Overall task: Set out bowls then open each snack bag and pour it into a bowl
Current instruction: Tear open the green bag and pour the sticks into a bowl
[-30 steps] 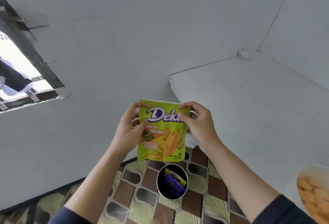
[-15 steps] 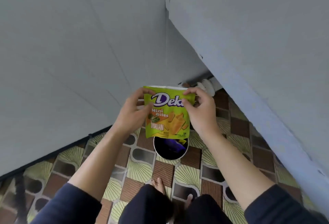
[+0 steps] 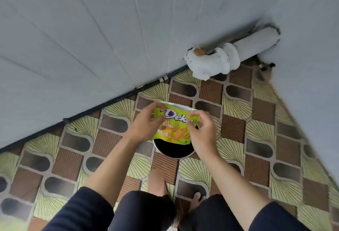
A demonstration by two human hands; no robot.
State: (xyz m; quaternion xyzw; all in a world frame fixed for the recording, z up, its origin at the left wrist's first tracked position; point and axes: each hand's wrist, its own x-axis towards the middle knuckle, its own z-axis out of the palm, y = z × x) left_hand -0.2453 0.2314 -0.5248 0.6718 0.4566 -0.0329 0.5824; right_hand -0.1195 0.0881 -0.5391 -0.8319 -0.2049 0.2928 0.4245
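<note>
A lime-green snack bag (image 3: 175, 128) with purple lettering and pictured orange bites hangs in front of me, its white top edge facing away. My left hand (image 3: 146, 124) grips its upper left corner. My right hand (image 3: 202, 131) pinches its right side, fingers bent over the top. Directly under the bag, on the floor, stands a round white-rimmed bin (image 3: 173, 151) with a dark inside; the bag hides its far half.
The floor (image 3: 256, 139) is patterned in brown, grey and yellow-green. Grey walls (image 3: 91, 38) meet it along a black cable. A white pipe elbow (image 3: 212, 61) juts out at the wall's foot. My bare feet (image 3: 157, 183) and dark-clothed knees are below the bin.
The view has tilted further down, so the floor and pipe fill more of it. The bag has dropped closer to the bin, and the right hand has shifted lower on its right side.
</note>
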